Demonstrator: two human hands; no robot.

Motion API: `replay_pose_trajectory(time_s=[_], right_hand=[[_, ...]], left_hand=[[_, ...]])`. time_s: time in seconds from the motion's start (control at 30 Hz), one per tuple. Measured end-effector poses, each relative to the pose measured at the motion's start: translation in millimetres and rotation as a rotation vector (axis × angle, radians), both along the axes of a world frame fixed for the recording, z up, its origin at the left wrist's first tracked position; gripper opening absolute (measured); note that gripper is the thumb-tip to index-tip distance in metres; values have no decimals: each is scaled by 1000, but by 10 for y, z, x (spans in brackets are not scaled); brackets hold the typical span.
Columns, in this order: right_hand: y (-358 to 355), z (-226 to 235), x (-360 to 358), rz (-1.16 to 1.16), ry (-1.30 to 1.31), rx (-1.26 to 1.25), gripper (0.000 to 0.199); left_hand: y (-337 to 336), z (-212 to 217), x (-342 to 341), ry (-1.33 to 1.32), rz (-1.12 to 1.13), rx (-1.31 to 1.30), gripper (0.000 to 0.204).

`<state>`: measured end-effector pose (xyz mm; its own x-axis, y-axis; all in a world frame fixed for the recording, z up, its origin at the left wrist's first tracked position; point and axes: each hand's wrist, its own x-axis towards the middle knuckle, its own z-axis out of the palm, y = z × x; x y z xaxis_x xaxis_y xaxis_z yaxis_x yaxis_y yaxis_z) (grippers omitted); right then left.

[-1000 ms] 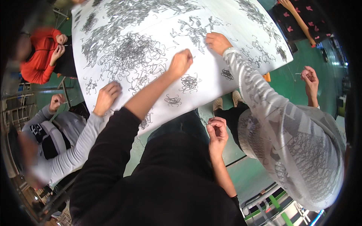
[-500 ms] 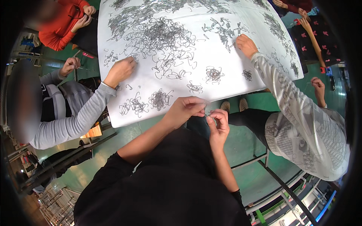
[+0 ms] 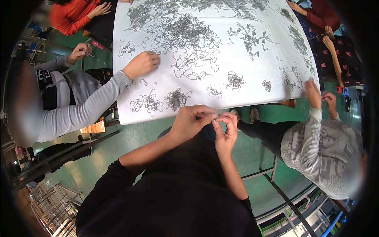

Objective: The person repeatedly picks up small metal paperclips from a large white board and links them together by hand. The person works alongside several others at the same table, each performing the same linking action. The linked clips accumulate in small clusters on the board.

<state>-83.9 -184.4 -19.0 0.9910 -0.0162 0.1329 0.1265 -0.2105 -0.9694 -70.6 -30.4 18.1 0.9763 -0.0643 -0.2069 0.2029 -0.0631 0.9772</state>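
Note:
Just off the near edge of the white-covered table (image 3: 130,115), my left hand (image 3: 193,121) and my right hand (image 3: 226,132) meet fingertip to fingertip. Both are closed in a pinch. What lies between the fingers is tiny and mostly hidden, so I cannot make it out. Nearest to my left hand on the table is a small tangled pile of thin dark curved pieces (image 3: 176,98). A looser cluster of the same curved pieces (image 3: 214,91) lies beyond my fingertips, and a rounder bunch (image 3: 235,80) sits a little farther right.
A large heap of curved pieces (image 3: 185,33) covers the table's middle, with short straight dark pieces (image 3: 250,37) to its right. At left, a grey-sleeved co-worker's hand (image 3: 144,64) rests over the table. Another co-worker's hand (image 3: 313,94) is at the right corner. A metal frame (image 3: 272,177) stands low right.
The right-hand co-worker's arm has drawn back from the straight pieces to the table's corner. The view has shifted slightly. My hands stay pinched together, fingers a little closer.

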Motion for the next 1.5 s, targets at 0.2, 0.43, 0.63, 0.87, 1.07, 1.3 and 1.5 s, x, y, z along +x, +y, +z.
replay_pose_trajectory(time_s=[0.2,0.43,0.63,0.87,1.07,1.3,1.5], right_hand=[[-128,27,139,170,-82,-128,17],[28,-263,1495,385,-89,-291,9],[1027,-672,2731,537,-100,-653,11],[1490,-747,3019,698,-130,-1054,4],[1350,-558,3135,945,156,-1142,11],[1538,-632,3281,699,-7,-1070,18],[1514,-567,3388,853,128,-1164,14]], left_hand=[[-5,-73,-35,-298,63,173,15],[-79,-97,-38,-173,155,104,17],[-143,-78,-34,-188,236,168,18],[-172,-111,-86,-123,338,143,18],[-134,-145,-121,-148,364,125,18],[-92,-113,-143,-157,389,151,17],[-58,-109,-197,-150,397,141,17]])
